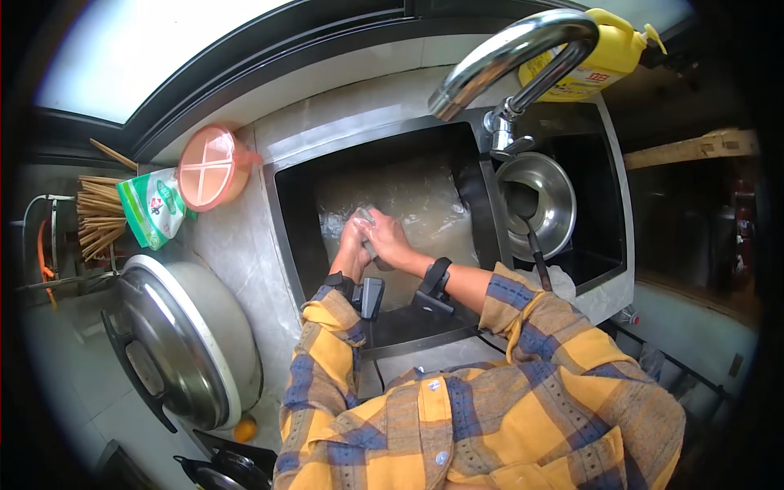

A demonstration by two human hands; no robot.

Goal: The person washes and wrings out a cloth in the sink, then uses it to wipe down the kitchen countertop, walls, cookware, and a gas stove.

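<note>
Both hands are together over the left basin of a dark sink (294, 220), which holds cloudy water (425, 184). My left hand (351, 249) and my right hand (386, 241) are closed around a wet, greyish cloth (366, 216). Only small parts of the cloth show at the top and between the hands; the rest is hidden by the fingers. Ripples and splashes surround the hands on the water's surface.
A chrome faucet (523, 37) arches over the sink's back. In the right basin sits a steel pot (563, 204) with a dark-handled ladle (536, 249). A yellow jug (600, 61) stands behind. Leftward are a pink lidded container (214, 167), a green-white bag (155, 208), chopsticks (100, 208) and a large cooker (180, 343).
</note>
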